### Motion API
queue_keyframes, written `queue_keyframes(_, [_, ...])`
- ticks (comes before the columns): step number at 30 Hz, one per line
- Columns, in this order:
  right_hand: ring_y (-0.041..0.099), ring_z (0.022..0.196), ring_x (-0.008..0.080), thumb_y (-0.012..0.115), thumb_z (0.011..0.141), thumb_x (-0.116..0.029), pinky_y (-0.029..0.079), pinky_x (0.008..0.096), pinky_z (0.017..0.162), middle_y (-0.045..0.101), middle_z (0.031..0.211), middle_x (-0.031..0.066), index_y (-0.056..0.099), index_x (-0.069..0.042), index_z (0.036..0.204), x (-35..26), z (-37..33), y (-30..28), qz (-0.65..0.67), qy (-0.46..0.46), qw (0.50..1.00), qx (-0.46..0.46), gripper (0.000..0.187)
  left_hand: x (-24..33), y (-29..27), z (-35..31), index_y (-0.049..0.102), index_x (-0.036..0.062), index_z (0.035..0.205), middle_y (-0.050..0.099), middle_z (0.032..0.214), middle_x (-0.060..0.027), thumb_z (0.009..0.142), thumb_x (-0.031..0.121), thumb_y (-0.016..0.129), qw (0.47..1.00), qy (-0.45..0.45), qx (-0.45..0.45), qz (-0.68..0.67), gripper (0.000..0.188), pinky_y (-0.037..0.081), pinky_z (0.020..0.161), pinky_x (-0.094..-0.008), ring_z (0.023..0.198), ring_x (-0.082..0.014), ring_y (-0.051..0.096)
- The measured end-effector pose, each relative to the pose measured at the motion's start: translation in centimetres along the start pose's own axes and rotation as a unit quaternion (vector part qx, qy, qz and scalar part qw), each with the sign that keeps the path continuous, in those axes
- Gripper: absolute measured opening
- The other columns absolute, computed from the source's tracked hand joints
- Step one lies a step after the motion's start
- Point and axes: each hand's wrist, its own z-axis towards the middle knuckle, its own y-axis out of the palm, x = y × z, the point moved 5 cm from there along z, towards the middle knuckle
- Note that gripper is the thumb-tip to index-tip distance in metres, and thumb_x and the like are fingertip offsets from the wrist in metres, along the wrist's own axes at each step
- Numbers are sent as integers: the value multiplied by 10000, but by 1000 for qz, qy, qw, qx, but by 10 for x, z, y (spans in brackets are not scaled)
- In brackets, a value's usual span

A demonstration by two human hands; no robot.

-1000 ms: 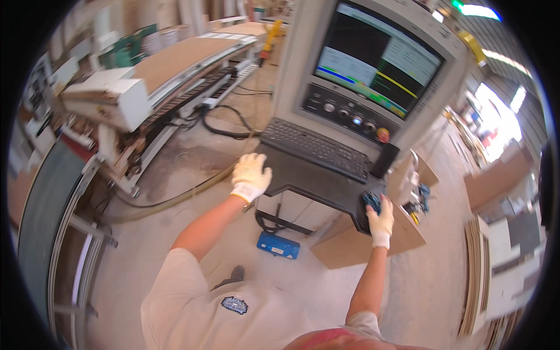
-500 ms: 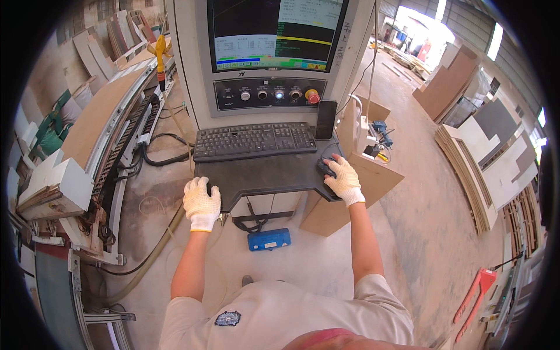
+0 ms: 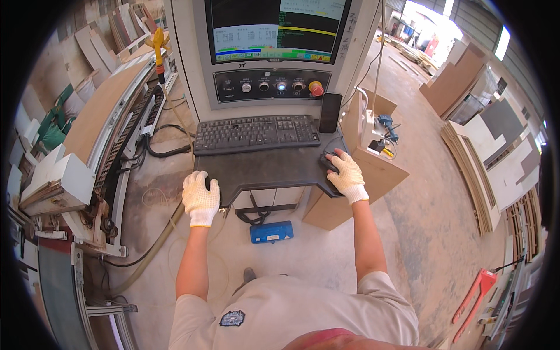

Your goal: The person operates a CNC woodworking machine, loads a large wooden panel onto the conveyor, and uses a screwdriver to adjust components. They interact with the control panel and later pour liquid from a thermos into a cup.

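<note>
My left hand (image 3: 200, 198), in a white knit glove, is curled over the near left corner of a black keyboard shelf (image 3: 262, 169), with its thumb on the shelf's side. My right hand (image 3: 349, 177), in a matching glove with bare fingertips showing, is closed over a black computer mouse (image 3: 328, 163) at the shelf's right edge; the palm covers part of the mouse. Behind them lies a black keyboard (image 3: 256, 133). A dark phone (image 3: 330, 112) leans upright at its right end. Above are a control panel (image 3: 271, 86) with knobs and a red button, and a lit screen (image 3: 277, 29).
A blue case (image 3: 272, 232) lies on the floor under the shelf. To the right stands a wooden box (image 3: 379, 169) with cables and tools on it. A long machine bed (image 3: 105, 111) runs along the left. Boards (image 3: 472, 175) and a red-handled pallet jack (image 3: 481, 286) are farther right.
The view has shifted slightly, so the console sits a little higher in the picture. Both hands keep their places, the left on the shelf corner and the right on the mouse.
</note>
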Motion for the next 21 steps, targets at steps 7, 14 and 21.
queue_keyframes(7, [587, 1290, 360, 769, 793, -189, 504, 456, 1055, 571, 1468, 115, 695, -194, 1302, -1, 0, 0, -2, -6, 1000, -1, 515, -1, 2, 0, 681, 96, 1167, 661, 1316, -124, 898, 274, 737, 1000, -3, -5, -3, 327, 483, 1054, -479, 1276, -349, 573])
queue_keyframes(14, [587, 1286, 362, 758, 789, -213, 504, 458, 1055, 569, 1465, 127, 697, -205, 1297, 1, -1, 0, 13, 3, 1000, 11, 512, 0, -1, 0, 686, 97, 1157, 666, 1301, -124, 899, 276, 732, 1000, -9, -12, -7, 318, 483, 1054, -476, 1272, -349, 574])
queue_keyframes(21, [585, 1291, 357, 758, 784, -210, 509, 462, 1046, 571, 1462, 125, 706, -204, 1267, 2, 0, 2, 1, 7, 1000, 2, 486, 0, 0, 0, 691, 93, 1135, 671, 1292, -120, 895, 277, 733, 1000, -6, 2, 0, 305, 488, 1047, -477, 1259, -345, 580])
